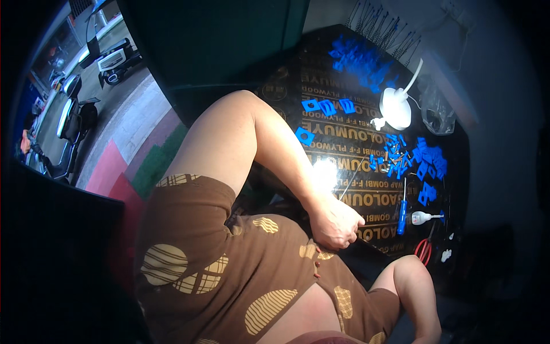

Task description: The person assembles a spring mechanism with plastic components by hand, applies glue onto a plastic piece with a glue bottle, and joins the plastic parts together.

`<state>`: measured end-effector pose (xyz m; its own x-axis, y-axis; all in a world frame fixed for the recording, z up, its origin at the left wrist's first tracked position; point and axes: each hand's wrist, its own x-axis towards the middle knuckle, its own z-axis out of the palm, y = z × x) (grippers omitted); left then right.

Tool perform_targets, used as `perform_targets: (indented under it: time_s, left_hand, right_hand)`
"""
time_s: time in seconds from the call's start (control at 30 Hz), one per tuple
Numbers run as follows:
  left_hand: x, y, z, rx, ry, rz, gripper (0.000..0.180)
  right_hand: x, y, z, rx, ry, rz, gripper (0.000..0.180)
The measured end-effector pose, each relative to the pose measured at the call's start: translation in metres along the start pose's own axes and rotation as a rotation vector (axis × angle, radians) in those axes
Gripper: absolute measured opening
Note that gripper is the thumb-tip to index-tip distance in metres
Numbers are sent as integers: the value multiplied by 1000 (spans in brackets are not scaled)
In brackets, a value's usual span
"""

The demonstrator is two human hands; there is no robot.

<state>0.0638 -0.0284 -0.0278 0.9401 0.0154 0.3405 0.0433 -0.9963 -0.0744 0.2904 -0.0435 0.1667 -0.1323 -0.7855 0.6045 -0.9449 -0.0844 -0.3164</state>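
Observation:
My left hand (338, 223) is closed in a fist at the near edge of a dark printed plywood tabletop (321, 86), close to my brown garment. Beside the wrist, a thin straight rod (352, 182) slants up to the right; whether the fist grips it I cannot tell. My right arm (413, 286) is bent at the lower right, and its hand is out of view. Right of the fist lie a blue-handled screwdriver (402, 217), a white squeeze bottle (421, 217) and red-handled scissors (423, 251). Small blue plastic pieces (432, 160) are heaped farther right.
A lit white lamp (396, 109) stands on the tabletop, with a clear plastic bag (438, 117) beside it. More blue pieces (364, 63) lie at the back, near several thin coiled wires (384, 26). Scooters (71, 123) stand outside at the left.

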Motion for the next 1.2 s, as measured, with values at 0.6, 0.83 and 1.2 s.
perform_targets:
  time_s: [0.6,0.83,1.2]
  left_hand:
    - [-19,24,-28,-169,428,-396,23]
    - [-49,23,-48,-119,442,-666,7]
    - [-119,-7,-79,121,513,-1263,6]
  right_hand:
    - [19,-15,12,-86,118,4,12]
    - [-25,-19,-12,-42,29,-81,15]
    - [-142,42,65,-153,1377,509,28]
